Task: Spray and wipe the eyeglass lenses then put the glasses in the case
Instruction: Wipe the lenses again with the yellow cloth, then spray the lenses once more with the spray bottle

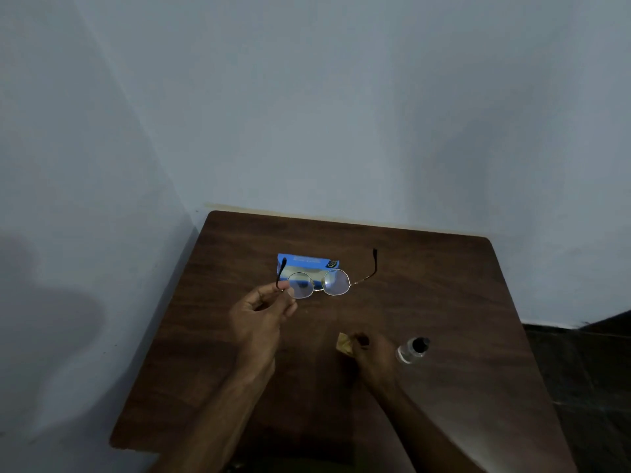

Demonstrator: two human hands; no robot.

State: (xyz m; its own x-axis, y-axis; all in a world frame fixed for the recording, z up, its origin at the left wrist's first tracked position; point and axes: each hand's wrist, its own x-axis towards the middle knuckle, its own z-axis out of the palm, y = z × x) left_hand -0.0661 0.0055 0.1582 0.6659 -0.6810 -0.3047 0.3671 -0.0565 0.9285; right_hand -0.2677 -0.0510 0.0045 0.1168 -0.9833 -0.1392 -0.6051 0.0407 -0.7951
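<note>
Gold-framed glasses [336,283] in left hand [263,315]

Dim, bluish pic overall. Soft, broad shadows lie on the wall [68,319] at left & upper right. Small glare spot on one lens of the eyeglasses [336,285]. The right hand [372,353] is dark & motion-blurred, w/ the yellow cloth [345,343] smeared. Wide-angle lens bends the table [444,302] edges.
</note>
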